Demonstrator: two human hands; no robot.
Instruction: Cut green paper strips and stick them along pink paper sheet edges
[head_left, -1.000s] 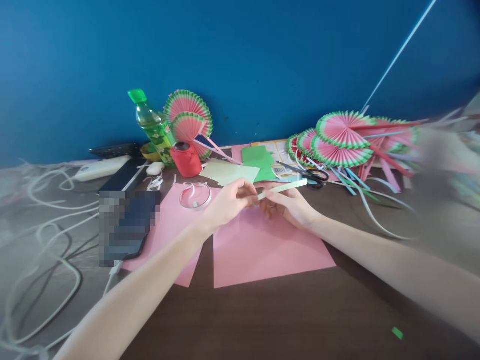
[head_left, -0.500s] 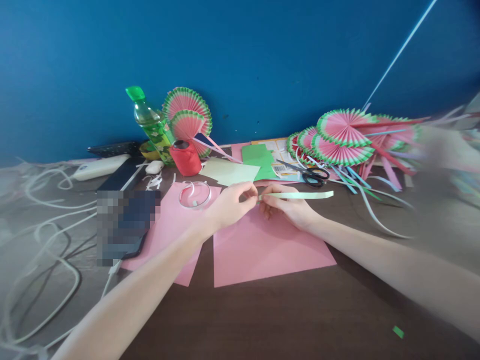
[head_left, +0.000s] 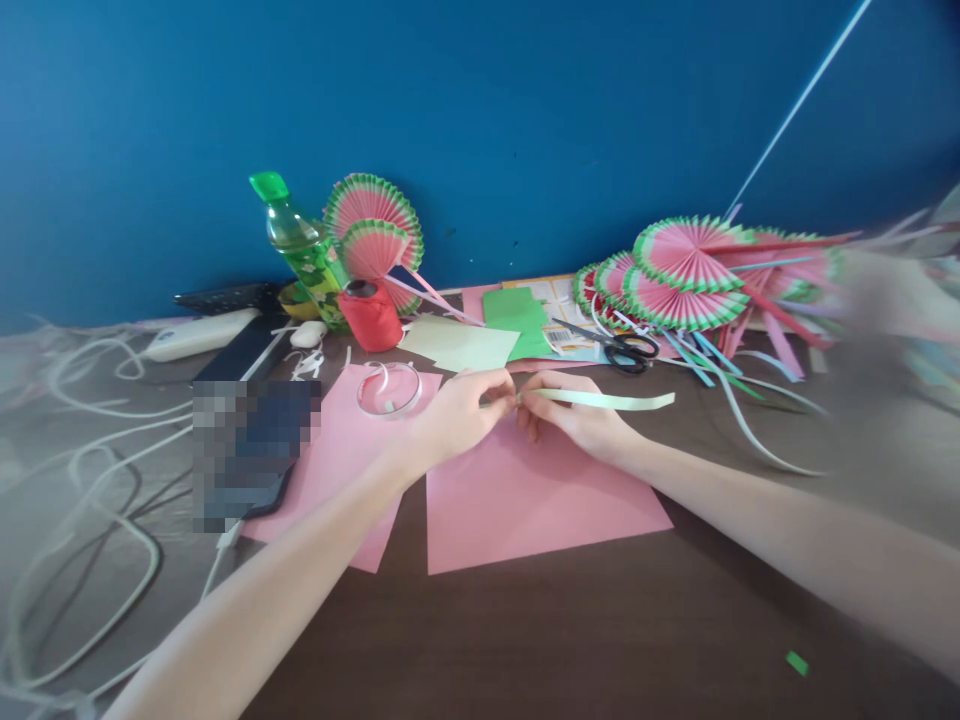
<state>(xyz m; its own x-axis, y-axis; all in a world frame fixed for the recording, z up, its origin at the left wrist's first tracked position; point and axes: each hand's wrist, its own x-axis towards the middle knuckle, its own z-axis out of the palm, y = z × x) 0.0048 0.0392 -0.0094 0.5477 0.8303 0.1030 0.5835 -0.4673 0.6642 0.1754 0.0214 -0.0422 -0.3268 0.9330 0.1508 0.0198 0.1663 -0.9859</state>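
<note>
Between my two hands is a pale green paper strip [head_left: 615, 401], its long free end sticking out to the right past my right hand. The fingertips of my left hand [head_left: 469, 408] pinch the strip's left end. Close beside them, my right hand [head_left: 574, 412] grips it between thumb and fingers. Both hands hover over the far edge of a pink paper sheet [head_left: 536, 505]. A second pink sheet [head_left: 337, 440] lies to the left, bearing a clear tape roll [head_left: 388, 390]. The fingers partly hide where the strip is held.
Behind my hands lie scissors [head_left: 630, 348], a green paper piece [head_left: 516, 310] and pale green sheets [head_left: 461, 345]. Pleated watermelon fans [head_left: 686, 275] pile at the right. A red spool [head_left: 371, 318] and a green bottle [head_left: 300, 245] stand at the left, near a phone [head_left: 262, 450] and white cables [head_left: 146, 500].
The strip's free end has dipped a little and shifted slightly right. My fingers have moved only slightly and keep their pinch on it.
</note>
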